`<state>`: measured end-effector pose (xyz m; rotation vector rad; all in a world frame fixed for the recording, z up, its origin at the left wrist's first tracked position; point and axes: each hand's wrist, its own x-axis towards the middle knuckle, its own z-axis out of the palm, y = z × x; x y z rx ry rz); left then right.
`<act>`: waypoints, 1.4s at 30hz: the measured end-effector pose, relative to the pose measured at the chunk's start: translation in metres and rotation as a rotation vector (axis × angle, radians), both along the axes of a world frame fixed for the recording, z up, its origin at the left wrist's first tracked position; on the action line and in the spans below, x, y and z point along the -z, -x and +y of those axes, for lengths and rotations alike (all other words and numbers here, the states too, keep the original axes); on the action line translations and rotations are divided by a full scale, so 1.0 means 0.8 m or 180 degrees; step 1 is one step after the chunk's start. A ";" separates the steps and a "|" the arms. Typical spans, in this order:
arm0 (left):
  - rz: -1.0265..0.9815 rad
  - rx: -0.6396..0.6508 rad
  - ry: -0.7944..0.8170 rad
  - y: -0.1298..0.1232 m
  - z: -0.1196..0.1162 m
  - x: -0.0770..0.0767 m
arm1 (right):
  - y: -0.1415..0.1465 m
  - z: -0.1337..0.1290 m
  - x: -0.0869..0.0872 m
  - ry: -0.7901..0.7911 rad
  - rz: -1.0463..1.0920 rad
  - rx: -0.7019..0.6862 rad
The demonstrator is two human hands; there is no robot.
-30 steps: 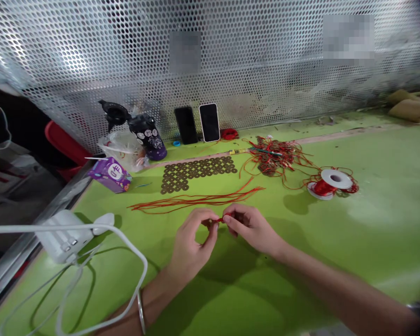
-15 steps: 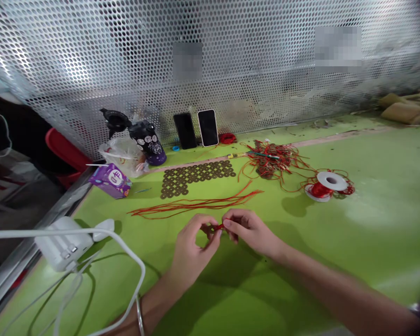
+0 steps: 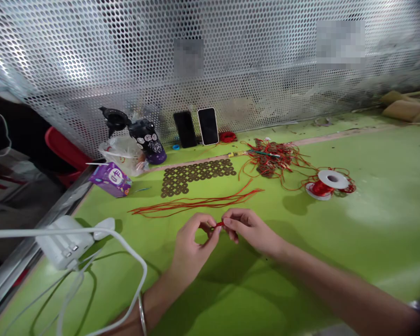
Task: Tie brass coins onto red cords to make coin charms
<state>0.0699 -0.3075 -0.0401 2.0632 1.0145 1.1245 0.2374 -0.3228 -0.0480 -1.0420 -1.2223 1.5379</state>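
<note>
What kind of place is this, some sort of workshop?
Probably a small craft workbench: a green table backed by perforated metal, with rows of holed coins, cut red cords and a spool of red cord. Both hands pinch a red cord piece.

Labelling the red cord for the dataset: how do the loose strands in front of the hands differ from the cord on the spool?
The loose red strands lie cut and stretched out long and flat on the green table; the spool cord is wound on a white spool, with loops spilling around it. The strands lie just beyond both hands; the spool sits off to the right. Both are thin red cord.
</note>
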 end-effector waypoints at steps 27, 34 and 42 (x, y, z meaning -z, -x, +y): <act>0.0010 0.0256 -0.0041 -0.001 0.002 -0.006 | 0.000 0.000 -0.001 0.0114 0.0186 -0.0040; 0.0020 0.0197 -0.0043 -0.001 0.003 -0.006 | 0.001 0.001 0.000 0.0065 0.0338 -0.0052; 0.0007 0.0220 -0.0059 0.000 0.002 -0.006 | 0.001 -0.002 -0.003 -0.0018 0.0235 -0.0106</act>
